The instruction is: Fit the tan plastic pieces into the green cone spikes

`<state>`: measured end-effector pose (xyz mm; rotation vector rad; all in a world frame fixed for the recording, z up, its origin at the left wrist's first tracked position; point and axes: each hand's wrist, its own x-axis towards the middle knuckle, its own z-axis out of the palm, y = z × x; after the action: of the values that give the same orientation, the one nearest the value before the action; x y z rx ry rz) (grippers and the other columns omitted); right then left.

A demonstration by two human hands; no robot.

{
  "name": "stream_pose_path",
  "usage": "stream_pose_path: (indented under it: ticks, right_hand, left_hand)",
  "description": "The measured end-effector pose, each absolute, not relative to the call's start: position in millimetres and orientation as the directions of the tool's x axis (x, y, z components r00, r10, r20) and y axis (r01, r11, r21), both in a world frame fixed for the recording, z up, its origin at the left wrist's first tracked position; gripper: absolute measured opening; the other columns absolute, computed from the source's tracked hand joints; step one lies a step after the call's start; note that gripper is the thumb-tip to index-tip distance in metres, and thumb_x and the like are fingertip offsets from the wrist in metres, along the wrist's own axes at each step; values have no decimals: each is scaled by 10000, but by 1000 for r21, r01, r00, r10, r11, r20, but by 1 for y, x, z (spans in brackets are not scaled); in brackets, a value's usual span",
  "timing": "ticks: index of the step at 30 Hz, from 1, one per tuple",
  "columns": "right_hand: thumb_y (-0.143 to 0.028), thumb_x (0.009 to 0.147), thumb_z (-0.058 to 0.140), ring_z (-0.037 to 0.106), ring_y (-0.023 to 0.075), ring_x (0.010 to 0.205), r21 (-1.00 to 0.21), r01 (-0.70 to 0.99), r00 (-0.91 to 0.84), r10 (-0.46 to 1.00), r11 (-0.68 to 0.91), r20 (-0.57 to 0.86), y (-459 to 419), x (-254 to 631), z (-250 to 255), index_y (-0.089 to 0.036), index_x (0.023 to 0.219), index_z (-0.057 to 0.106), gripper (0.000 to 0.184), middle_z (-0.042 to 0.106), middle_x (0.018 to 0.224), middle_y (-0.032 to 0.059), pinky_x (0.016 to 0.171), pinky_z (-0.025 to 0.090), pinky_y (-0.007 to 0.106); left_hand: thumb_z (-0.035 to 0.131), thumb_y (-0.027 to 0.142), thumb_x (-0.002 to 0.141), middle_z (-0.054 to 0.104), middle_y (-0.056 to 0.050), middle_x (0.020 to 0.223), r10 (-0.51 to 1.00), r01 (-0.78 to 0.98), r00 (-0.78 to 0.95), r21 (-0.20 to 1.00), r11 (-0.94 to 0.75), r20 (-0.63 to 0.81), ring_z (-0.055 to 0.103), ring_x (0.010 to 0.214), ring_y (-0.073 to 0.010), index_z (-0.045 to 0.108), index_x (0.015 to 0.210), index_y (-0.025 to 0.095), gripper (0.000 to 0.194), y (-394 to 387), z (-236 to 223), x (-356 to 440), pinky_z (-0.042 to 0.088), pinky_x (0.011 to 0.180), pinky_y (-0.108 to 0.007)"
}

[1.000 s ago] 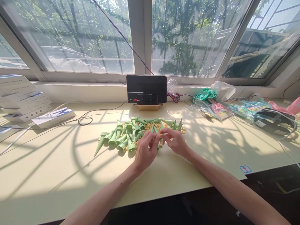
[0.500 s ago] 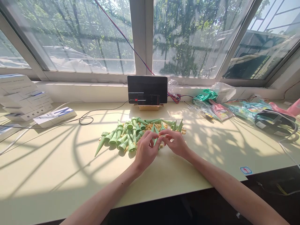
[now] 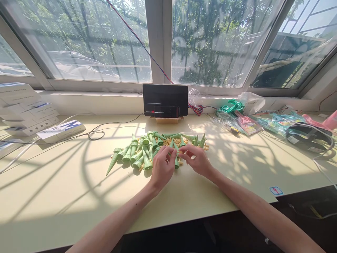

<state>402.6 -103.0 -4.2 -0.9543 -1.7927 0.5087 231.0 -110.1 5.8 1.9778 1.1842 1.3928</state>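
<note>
Green plastic cone-shaped spikes (image 3: 137, 151) lie heaped on the table, with small tan pegs (image 3: 168, 142) piled among them. My left hand (image 3: 162, 163) is closed in a pinch at the heap's front edge. A green spike (image 3: 176, 162) stands just right of its fingertips; whatever the pinch holds is hidden. Close by on the right, my right hand (image 3: 197, 160) pinches a small tan peg (image 3: 180, 152) between thumb and forefinger. The two hands' fingertips are slightly apart.
Behind the heap a black tablet (image 3: 165, 95) and a phone (image 3: 166, 111) lean on a cardboard stand (image 3: 167, 121). White boxes (image 3: 23, 109) are stacked at left beside loose cables. Plastic bags (image 3: 230, 109) and a black strapped object (image 3: 306, 137) lie at right.
My fingertips have drawn slightly apart, the left hand shifting a little left. More of the green spike between the hands now shows.
</note>
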Motion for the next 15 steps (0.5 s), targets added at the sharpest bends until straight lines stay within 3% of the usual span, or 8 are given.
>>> stream_pose_path:
  ticks: [11,15]
  right_hand:
    - [-430,943,627,558,115,546,-697,384,-185,790,606,585,-105,402,-3,-200,945,692,240,682,765,23,539,486,253]
    - [-431,965,579,566,127,572,-692,437,-106,797,575,595,-106,401,1,-188,923,685,268,689,785,41,566,489,263]
  left_hand:
    - [516,341,974,562,-5,798,852,391,117,765,-512,510,533,577,-107,604,806,196,239,-111,8,231,454,543,-258]
    - [519,339,972,565,-5,806,849,404,89,760,-509,521,535,580,-106,596,806,196,232,-110,9,231,455,555,-258]
